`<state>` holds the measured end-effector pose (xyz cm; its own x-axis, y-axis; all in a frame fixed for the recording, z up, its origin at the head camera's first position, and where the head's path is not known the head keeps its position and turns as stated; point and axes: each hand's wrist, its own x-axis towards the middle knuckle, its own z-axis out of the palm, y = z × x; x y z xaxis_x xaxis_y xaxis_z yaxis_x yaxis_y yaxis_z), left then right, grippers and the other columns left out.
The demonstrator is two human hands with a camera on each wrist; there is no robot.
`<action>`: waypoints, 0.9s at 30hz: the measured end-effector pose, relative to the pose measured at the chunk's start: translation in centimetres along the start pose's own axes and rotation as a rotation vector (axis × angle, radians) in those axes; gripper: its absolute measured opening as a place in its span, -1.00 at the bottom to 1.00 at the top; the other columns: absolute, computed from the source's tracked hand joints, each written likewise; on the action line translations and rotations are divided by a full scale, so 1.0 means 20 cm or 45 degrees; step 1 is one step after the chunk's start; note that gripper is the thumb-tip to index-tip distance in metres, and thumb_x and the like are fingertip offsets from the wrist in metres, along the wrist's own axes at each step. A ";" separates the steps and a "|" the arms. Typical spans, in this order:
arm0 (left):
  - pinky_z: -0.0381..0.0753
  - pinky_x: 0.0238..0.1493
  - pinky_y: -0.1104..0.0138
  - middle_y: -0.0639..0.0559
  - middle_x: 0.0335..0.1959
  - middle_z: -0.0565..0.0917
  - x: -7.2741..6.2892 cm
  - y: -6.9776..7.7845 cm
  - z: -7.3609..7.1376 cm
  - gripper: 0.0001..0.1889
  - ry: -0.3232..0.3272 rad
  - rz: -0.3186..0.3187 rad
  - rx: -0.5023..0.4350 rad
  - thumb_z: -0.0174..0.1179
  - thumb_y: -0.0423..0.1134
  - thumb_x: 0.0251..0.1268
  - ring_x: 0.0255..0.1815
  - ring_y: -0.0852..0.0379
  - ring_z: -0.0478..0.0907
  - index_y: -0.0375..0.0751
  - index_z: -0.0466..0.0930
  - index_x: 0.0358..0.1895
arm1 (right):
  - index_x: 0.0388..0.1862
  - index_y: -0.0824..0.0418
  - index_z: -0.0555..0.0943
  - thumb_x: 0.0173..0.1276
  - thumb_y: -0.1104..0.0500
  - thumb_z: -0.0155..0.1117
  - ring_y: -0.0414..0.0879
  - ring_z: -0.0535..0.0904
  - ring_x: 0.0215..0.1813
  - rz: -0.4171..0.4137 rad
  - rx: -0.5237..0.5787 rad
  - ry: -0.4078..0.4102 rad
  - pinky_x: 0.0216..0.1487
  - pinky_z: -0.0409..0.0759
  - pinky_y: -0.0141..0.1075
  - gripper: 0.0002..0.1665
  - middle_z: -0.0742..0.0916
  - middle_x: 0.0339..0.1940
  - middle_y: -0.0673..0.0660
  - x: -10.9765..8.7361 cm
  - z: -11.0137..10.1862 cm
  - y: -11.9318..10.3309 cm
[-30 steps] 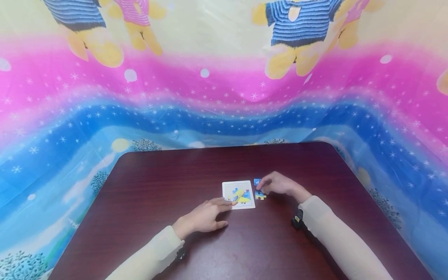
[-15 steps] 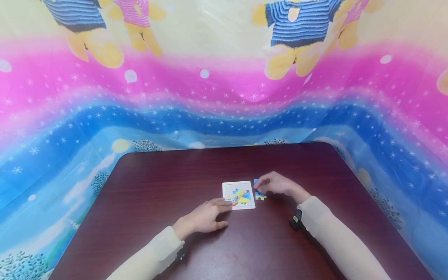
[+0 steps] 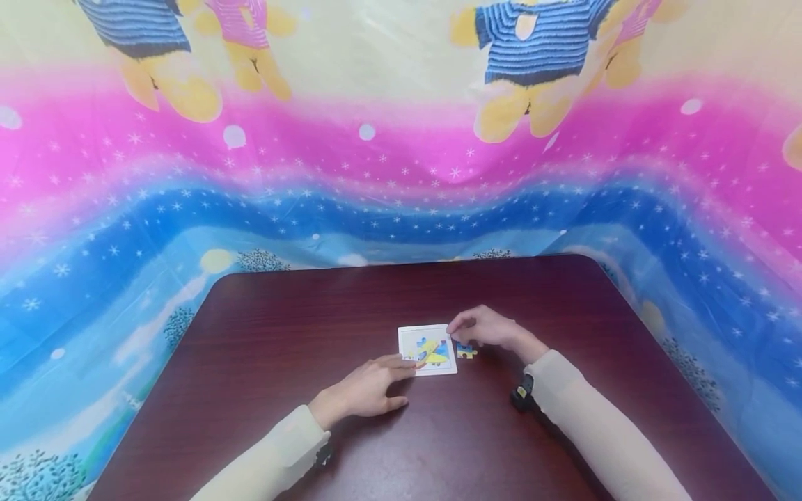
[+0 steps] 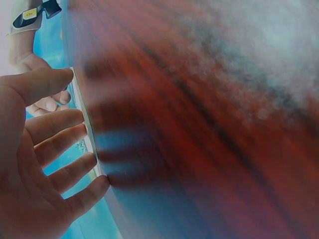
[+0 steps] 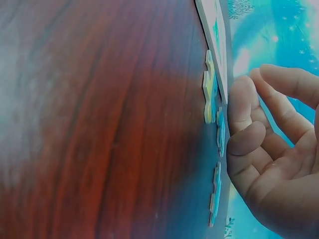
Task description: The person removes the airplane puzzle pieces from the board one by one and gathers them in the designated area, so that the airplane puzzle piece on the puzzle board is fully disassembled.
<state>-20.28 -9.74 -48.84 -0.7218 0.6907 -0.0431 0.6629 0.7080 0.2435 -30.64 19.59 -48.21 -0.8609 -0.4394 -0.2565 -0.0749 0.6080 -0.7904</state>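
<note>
A white-framed jigsaw puzzle board [image 3: 409,335] with a partly filled yellow plane picture lies flat on the table. My left hand [image 3: 370,386] rests at its lower left corner with fingers spread and fingertips on the frame; in the left wrist view they lie along the board's thin edge. My right hand [image 3: 484,325] is at the board's upper right corner, thumb and index tips close together; I cannot tell if a piece is between them. Blue-and-yellow puzzle pieces [image 3: 466,351] lie under it. In the right wrist view, a yellow-edged piece [image 5: 209,89] and two blue ones lie beside the board.
The dark red-brown table [image 3: 313,306] has rounded far corners. Behind and along its sides hangs a printed curtain [image 3: 388,167] with bears and snowflakes. A black wrist camera [image 3: 521,393] sits at the right sleeve.
My right hand has moved left from above the loose pieces to the board's upper right corner. The blue piece seen by its fingertips earlier no longer shows in the head view. My left hand stays still.
</note>
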 end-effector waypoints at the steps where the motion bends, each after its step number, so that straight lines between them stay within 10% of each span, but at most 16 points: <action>1: 0.40 0.45 0.04 0.16 0.47 0.44 0.00 0.00 0.00 -0.43 -0.005 -0.006 0.002 0.24 0.04 0.35 0.53 0.01 0.31 0.01 0.48 0.40 | -0.06 0.06 0.76 0.32 0.15 0.35 -0.01 0.58 -0.36 -0.005 0.004 -0.001 -0.40 0.55 -0.26 -0.78 0.77 -0.20 0.06 0.00 0.01 0.00; 27: 0.39 0.45 0.04 0.13 0.48 0.43 -0.01 0.00 -0.01 -0.42 -0.006 0.017 0.012 0.24 0.03 0.35 0.53 -0.02 0.31 -0.02 0.47 0.40 | -0.07 0.00 0.75 0.30 0.16 0.37 0.00 0.59 -0.34 -0.075 -0.038 -0.039 -0.42 0.56 -0.23 -0.77 0.76 -0.10 0.01 0.09 0.10 -0.10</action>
<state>-20.18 -9.84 -48.57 -0.7121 0.7007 -0.0444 0.6742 0.7001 0.2350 -31.06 16.19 -48.25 -0.8388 -0.4947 -0.2274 -0.1404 0.6001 -0.7875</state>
